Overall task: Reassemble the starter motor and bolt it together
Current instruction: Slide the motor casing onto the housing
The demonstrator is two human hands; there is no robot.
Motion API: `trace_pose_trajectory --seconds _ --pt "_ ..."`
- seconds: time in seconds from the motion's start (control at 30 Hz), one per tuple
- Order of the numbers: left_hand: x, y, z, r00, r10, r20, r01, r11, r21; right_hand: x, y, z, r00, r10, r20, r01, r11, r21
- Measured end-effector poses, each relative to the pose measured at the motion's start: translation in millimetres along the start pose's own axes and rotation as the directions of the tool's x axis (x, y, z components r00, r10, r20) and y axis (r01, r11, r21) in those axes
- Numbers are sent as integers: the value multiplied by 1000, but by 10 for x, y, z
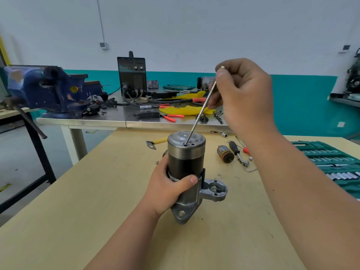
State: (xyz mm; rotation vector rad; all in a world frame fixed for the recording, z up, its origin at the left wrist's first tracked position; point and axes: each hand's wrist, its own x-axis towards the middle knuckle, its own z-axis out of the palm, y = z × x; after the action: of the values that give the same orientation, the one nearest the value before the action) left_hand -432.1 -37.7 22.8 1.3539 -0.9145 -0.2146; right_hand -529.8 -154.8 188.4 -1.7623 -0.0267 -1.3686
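Observation:
The starter motor [186, 164] stands upright on the wooden table [97, 191], its black body capped by a silver end cover with small holes. My left hand [168, 189] grips the motor's lower body, thumb across the front. My right hand [239, 94] pinches the head end of a long thin through bolt [200, 114]. The bolt slants down to the left, and its tip sits in a hole on the front of the end cover. The cast aluminium nose housing [214, 190] sticks out at the motor's lower right.
An armature [225, 153], a black-handled screwdriver [234, 149] and small sockets lie right of the motor. A green socket set case [331, 162] lies open at the right. Behind, a steel bench [116, 117] carries a blue vise [44, 88], a welder [132, 75], red pliers and yellow rags.

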Motion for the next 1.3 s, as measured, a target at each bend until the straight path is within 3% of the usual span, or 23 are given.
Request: trace_pose_trajectory --seconds 0.2,0.33,0.5,0.8,1.0,1.17,1.3 --pt "-2 12 -5 1000 6 5 -6 1000 11 -58 -15 89 992 -43 121 51 997 -64" --pt "-5 13 -3 1000 7 6 -7 1000 -2 -77 -77 129 947 -94 307 127 988 -88" --pt "-4 16 5 1000 5 8 -5 1000 -13 -119 -66 149 898 -92 430 183 967 -175" --pt "-4 14 16 1000 -4 9 4 1000 -31 -171 -115 172 913 -38 406 186 925 -332" --pt "-4 38 2 1000 7 -25 -8 999 -41 -107 -166 180 885 13 466 194 899 -393" --pt "28 186 -125 994 42 -101 -44 999 -19 18 -215 189 859 -19 512 150 965 -215" --pt "139 361 -349 976 58 -210 -48 998 51 161 -263 236 832 -51 552 226 940 -254"
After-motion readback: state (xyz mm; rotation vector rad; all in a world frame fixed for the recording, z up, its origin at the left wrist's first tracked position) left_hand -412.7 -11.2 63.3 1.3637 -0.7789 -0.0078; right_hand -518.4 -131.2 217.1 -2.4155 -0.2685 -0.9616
